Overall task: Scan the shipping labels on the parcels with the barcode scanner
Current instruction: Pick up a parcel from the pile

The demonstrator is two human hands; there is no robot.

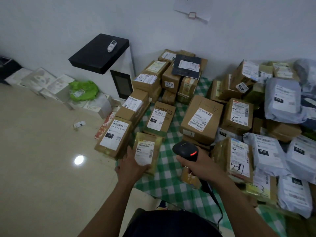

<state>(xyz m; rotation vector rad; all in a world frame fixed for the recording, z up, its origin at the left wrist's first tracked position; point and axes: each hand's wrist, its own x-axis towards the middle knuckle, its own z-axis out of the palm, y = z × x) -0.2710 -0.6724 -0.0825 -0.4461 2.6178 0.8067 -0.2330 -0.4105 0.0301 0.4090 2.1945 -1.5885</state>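
Keep the parcel (158, 140) flat and steady, with its label (144, 151) facing up, and turn the scanner (185, 148) head to the left until it points at the barcode lines. At this moment the head seems aimed a little too far, past the label. Do not cover the label with your thumb.

Your left hand (131, 165) grasps the near left corner of the parcel, fingers bent around its edge. Your right hand (200, 165) is clenched around the scanner handle – a red light glows on the head.

The parcel lies on the checked cloth (171, 178), near you and just left of the scanner. The other parcels are piled on the far and right sides.
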